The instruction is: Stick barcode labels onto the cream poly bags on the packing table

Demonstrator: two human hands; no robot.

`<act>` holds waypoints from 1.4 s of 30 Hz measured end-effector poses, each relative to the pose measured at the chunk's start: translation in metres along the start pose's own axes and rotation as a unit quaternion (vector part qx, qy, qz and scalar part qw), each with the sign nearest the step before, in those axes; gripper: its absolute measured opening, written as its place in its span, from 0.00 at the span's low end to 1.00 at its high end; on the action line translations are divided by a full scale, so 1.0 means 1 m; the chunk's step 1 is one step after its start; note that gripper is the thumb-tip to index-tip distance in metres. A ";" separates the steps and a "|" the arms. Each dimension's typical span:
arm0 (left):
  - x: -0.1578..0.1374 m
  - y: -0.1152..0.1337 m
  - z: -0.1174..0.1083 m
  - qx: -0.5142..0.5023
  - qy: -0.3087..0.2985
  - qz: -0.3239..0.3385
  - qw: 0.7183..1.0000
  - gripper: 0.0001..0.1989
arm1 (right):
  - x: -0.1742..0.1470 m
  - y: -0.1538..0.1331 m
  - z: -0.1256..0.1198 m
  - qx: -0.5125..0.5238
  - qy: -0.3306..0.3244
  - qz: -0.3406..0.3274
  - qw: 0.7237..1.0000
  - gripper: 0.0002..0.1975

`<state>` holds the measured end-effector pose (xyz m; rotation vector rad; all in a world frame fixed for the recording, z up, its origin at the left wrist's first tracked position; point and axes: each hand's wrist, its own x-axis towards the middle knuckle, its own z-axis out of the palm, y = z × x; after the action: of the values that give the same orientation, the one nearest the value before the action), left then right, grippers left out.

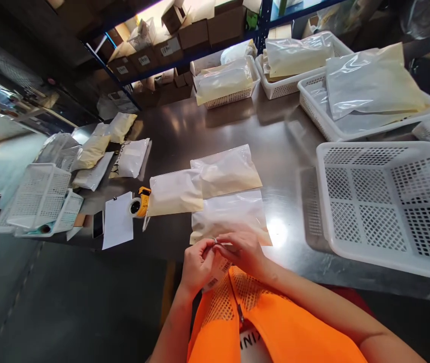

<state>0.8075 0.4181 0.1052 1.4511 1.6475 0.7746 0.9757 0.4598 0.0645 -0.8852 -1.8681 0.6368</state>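
Close to my body, at the table's front edge, my left hand (199, 266) and my right hand (244, 252) meet with pinched fingers. Between and below them hangs a sheet of barcode labels (217, 275), partly covered by the hands. Both hands seem to grip its upper edge. Just beyond lies a pale plastic mailing bag (232, 214), flat on the metal table. Two more such bags, one at the left (176, 192) and one behind (225, 171), lie against it.
At right stands a white perforated basket (366, 212). Baskets with bags (233, 83) line the back. To the left are a yellow tape dispenser (141, 202), white paper (118, 221), a phone (98, 224), more packed bags (129, 159) and stacked baskets (39, 196).
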 end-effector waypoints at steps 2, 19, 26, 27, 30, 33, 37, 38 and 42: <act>0.000 0.003 0.002 0.008 -0.001 0.005 1.000 0.08 | 0.000 -0.002 0.001 0.007 -0.008 -0.014 1.000 0.04; -0.015 -0.006 -0.055 -0.397 -0.125 -0.038 0.908 0.10 | 0.039 0.069 -0.081 0.046 0.315 0.399 0.860 0.19; -0.002 0.040 -0.016 -0.530 -0.194 -0.062 0.823 0.06 | 0.050 0.044 -0.044 -0.356 0.107 0.133 0.919 0.17; -0.002 0.044 -0.015 -0.536 -0.195 -0.057 0.819 0.06 | 0.050 0.045 -0.037 -0.373 0.085 0.124 0.916 0.18; -0.003 0.054 -0.013 -0.540 -0.213 -0.028 0.814 0.05 | 0.049 0.047 -0.025 -0.384 0.017 0.102 0.917 0.15; 0.003 0.057 -0.006 -0.530 -0.193 -0.026 0.825 0.05 | 0.048 0.042 -0.019 -0.362 -0.042 0.081 0.928 0.11; 0.016 0.049 0.006 -0.513 -0.110 -0.102 0.845 0.04 | 0.046 0.033 -0.015 -0.305 -0.061 0.123 0.942 0.11; 0.018 0.045 0.008 -0.510 -0.088 -0.129 0.846 0.03 | 0.045 0.030 -0.014 -0.278 -0.056 0.144 0.948 0.12; 0.022 0.028 0.011 -0.510 -0.053 -0.212 0.832 0.06 | 0.039 0.011 -0.014 -0.104 -0.033 0.214 0.971 0.14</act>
<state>0.8301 0.4436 0.1201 0.3382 1.0719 1.0418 0.9802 0.4982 0.0825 -1.4427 -1.8379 0.7434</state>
